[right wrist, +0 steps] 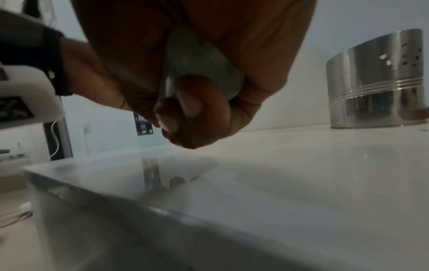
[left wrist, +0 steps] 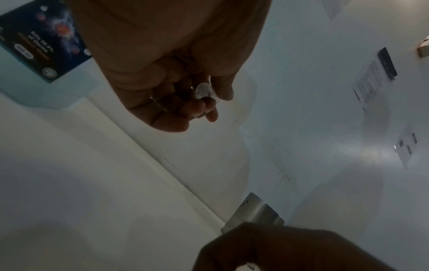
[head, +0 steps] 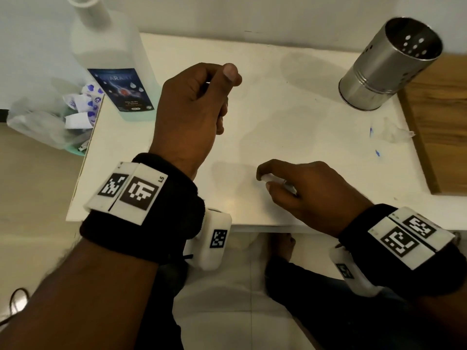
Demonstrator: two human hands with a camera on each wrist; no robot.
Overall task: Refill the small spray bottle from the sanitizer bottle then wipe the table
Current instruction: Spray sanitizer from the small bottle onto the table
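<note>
My right hand (head: pixel 267 181) grips the small spray bottle (head: pixel 269 178) low over the near edge of the white table (head: pixel 278 117), one finger resting on its white top. In the right wrist view the bottle's pale body (right wrist: pixel 202 67) sits inside my curled fingers. My left hand (head: pixel 217 82) is raised above the table's middle, pinching a small clear round cap (left wrist: pixel 203 90) between thumb and fingers. The big sanitizer bottle (head: pixel 118 72) with a blue label (left wrist: pixel 46 42) stands upright at the back left, apart from both hands.
A perforated steel cup (head: pixel 389 64) stands at the back right. A wooden board (head: pixel 442 122) borders the table's right side, with a crumpled clear wrapper (head: pixel 394 130) beside it. A plastic bag of wrappers (head: pixel 50 114) hangs off the left edge.
</note>
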